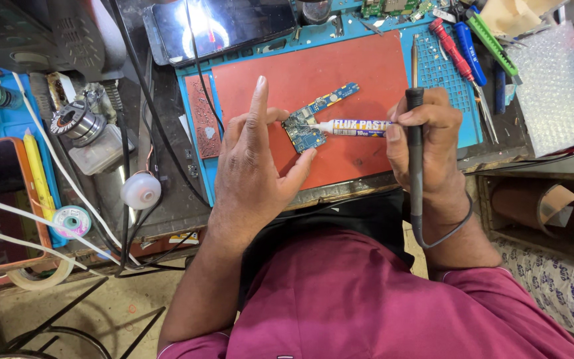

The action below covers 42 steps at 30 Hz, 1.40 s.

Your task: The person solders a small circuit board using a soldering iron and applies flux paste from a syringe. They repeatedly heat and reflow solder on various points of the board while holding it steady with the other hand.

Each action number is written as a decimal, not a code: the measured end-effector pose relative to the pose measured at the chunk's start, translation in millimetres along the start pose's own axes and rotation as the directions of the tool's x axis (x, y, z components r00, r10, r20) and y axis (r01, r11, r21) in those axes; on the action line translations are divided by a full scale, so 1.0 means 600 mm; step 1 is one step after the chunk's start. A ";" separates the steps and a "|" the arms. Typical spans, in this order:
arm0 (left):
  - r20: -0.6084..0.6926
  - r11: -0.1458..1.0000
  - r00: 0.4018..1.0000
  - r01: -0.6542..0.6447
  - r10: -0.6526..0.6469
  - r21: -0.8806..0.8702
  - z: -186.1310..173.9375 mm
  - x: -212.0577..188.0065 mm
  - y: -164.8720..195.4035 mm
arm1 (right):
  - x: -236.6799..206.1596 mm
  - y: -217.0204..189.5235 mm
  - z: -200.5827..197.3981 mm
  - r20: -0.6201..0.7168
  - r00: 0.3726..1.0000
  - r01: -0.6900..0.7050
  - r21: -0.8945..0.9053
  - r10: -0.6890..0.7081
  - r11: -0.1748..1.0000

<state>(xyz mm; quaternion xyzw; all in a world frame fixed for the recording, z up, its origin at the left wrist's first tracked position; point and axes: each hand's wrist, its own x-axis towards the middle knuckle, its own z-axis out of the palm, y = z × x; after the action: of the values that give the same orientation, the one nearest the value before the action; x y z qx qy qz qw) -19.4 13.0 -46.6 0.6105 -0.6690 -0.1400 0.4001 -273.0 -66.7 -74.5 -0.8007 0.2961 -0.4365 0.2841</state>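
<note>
A small blue circuit board (313, 119) lies on a red-brown mat (313, 73). My left hand (257, 169) pinches the board's near end between thumb and a finger, index finger raised. My right hand (426, 136) holds a white syringe of paste (350, 126) with its tip on the board. The same hand also grips a black soldering iron handle (414, 146), whose cable loops round my wrist.
A teal work mat (443, 73) lies under the red one. Screwdrivers (463, 56) and tweezers rest at the right by bubble wrap (556, 86). A dark phone (224, 26) lies at the back. At the left are solder reels (74, 123), an orange-cased phone (1, 199) and white cables.
</note>
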 end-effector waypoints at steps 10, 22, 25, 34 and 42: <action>0.007 1.000 1.000 -0.006 0.006 -0.009 0.000 -0.002 -0.007 | 0.002 0.000 0.006 -0.004 1.000 0.020 -0.040 -0.021 0.999; -0.004 1.000 1.000 -0.020 0.020 -0.009 0.000 -0.002 -0.003 | -0.003 0.002 0.010 0.002 0.999 0.049 -0.055 -0.049 0.997; -0.001 1.000 1.000 -0.012 0.012 -0.024 -0.001 0.000 -0.005 | -0.004 0.006 0.009 0.008 0.998 0.056 -0.087 -0.056 0.995; 0.187 0.906 0.898 0.417 -0.398 -0.073 -0.017 -0.028 0.046 | -0.038 -0.046 0.024 -0.322 0.944 -0.007 0.201 0.073 0.980; 0.560 -0.234 0.813 0.520 -0.160 -0.822 0.081 -0.104 0.094 | -0.120 -0.112 0.045 -0.181 0.975 -0.120 0.060 0.129 0.991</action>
<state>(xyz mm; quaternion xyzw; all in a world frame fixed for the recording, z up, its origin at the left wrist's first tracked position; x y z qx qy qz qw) -97.5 68.6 -62.3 0.2469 -0.1810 -0.7628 0.5696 -266.6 35.2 -77.3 -0.7296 0.3600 -0.4970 0.3018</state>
